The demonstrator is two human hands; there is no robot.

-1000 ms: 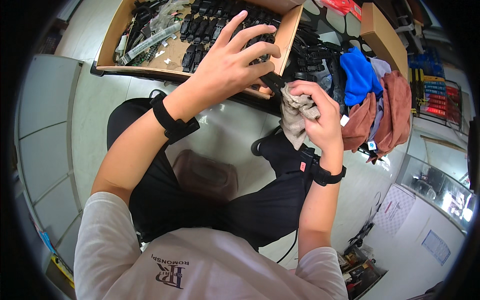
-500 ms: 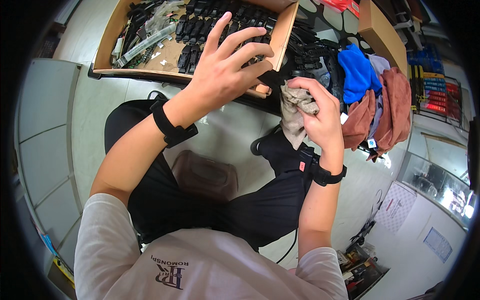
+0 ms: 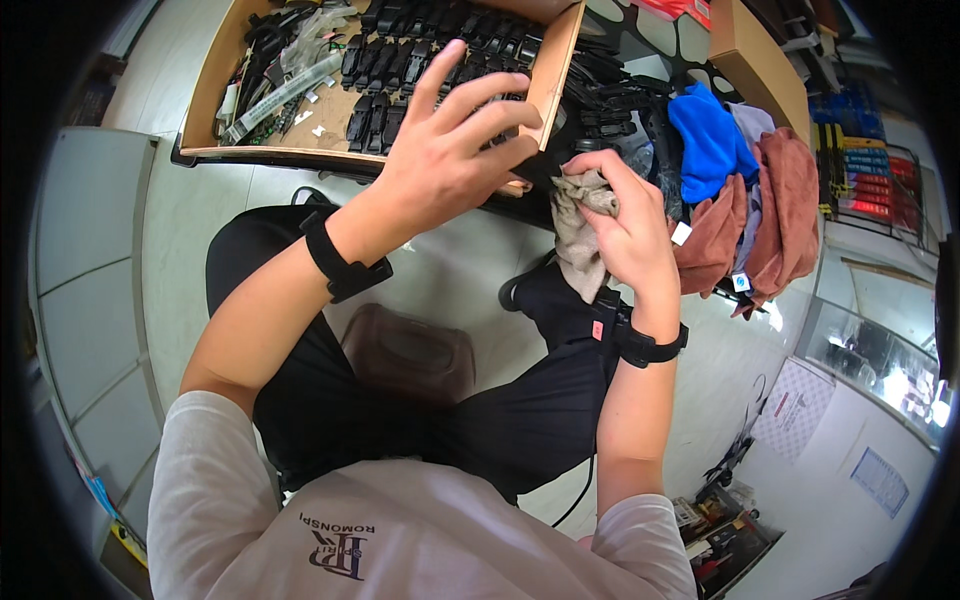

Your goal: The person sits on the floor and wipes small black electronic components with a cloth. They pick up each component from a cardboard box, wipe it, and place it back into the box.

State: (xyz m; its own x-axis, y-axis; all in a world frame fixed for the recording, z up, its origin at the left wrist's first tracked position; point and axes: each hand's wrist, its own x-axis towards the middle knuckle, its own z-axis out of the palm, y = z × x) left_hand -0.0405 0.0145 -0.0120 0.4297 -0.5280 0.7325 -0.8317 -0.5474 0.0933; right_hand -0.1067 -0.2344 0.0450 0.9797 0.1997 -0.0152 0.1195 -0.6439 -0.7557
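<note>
With its forearm slanting toward the box, the left hand is holding its curved fingers apart at the near right corner, while the right hand is pinching just beside that corner.

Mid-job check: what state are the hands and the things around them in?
Left hand: fingers spread and bent; whether it holds anything is unclear
Right hand: closed on the cloth
Beige cloth: bunched above, hanging below
Tan box: open
Black parts: lined up in rows
Blue cloth: crumpled
Black wristbands: fastened
</note>
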